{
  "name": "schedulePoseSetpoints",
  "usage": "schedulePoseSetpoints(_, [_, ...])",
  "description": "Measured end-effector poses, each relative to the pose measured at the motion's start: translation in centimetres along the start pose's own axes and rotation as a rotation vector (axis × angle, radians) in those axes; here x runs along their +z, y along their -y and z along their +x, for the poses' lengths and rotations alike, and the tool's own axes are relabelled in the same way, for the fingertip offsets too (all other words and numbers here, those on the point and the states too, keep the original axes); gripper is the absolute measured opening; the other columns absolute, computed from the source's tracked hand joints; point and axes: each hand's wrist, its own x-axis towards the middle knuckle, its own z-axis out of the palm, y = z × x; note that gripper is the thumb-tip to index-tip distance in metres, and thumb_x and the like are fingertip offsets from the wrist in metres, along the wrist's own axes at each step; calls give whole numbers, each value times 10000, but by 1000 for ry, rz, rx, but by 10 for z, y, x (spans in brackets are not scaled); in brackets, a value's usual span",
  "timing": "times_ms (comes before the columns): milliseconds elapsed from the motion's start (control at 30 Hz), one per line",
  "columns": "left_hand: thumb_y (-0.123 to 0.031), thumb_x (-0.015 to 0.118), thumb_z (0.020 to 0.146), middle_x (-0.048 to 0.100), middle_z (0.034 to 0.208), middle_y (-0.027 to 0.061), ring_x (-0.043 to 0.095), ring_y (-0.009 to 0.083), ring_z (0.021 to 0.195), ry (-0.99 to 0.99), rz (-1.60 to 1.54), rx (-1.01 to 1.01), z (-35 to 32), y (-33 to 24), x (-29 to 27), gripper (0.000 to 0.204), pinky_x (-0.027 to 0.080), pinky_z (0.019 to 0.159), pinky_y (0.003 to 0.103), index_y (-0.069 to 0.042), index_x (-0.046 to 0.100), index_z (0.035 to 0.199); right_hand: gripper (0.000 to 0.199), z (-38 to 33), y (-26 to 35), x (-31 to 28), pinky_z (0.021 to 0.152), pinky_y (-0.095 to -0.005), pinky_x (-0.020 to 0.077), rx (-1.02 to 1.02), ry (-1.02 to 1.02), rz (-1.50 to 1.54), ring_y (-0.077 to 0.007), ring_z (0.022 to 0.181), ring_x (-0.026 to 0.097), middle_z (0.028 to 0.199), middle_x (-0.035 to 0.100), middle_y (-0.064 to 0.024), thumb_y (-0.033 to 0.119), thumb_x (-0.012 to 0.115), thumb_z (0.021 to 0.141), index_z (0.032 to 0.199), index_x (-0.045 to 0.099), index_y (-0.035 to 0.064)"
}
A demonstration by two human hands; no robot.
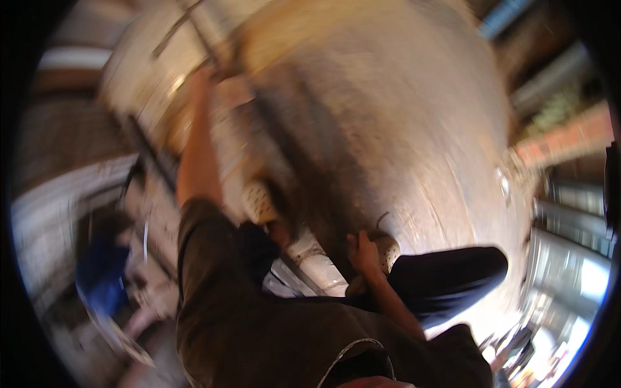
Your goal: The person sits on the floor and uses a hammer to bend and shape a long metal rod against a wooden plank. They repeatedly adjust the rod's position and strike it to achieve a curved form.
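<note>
My left arm reaches far forward. My left hand (204, 76) is smeared by motion at a thin dark bar (202, 37), so its fingers cannot be made out. Beside that hand is a blurred reddish-brown block (237, 92). Close to my body, my right hand (367, 257) is closed with the thumb side up, and whatever it holds is hidden. It is next to my right shoe, a cream clog with holes (388, 252). Just beyond it shows a small dark curved line (383, 217). Under me spreads a large brownish worn surface (414, 129).
My left clog (257, 202) is planted between my arms. A dark bar (150, 150) slants along the left. Further left, a blurred shape in blue (103, 275) looks like another person. An orange-red beam or brick edge (569, 143) and window-like panes (569, 278) stand right.
</note>
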Motion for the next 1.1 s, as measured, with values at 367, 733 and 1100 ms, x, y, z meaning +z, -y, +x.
schedulePoseSetpoints(367, [-226, 426, 964, 664, 983, 220, 648, 397, 896, 180, 273, 328, -27, 20, -25, 308, 511, 707, 488, -10, 641, 1015, 409, -12, 14, -13, 684, -553, 490, 15, 0, 142, -459, 741, 627, 759, 637, -251, 418, 440, 961, 1016, 505, 18])
schedulePoseSetpoints(733, [-216, 409, 969, 684, 904, 174, 677, 353, 806, 3, 322, 361, 7, 45, -15, 299, 544, 686, 453, -31, 643, 988, 409, 17, 25, 19, 663, -544, 484, -52, -34, 182, -446, 700, 611, 707, 616, -233, 423, 435, 965, 1058, 506, 31])
schedulePoseSetpoints(1100, [-285, 523, 929, 690, 746, 141, 688, 301, 674, 47, 225, 221, 6, 77, 31, 313, 552, 599, 399, -43, 719, 894, 397, 9, 20, -14, 642, -547, 494, -119, -107, 124, -458, 701, 620, 720, 632, -236, 445, 445, 953, 1007, 510, 57])
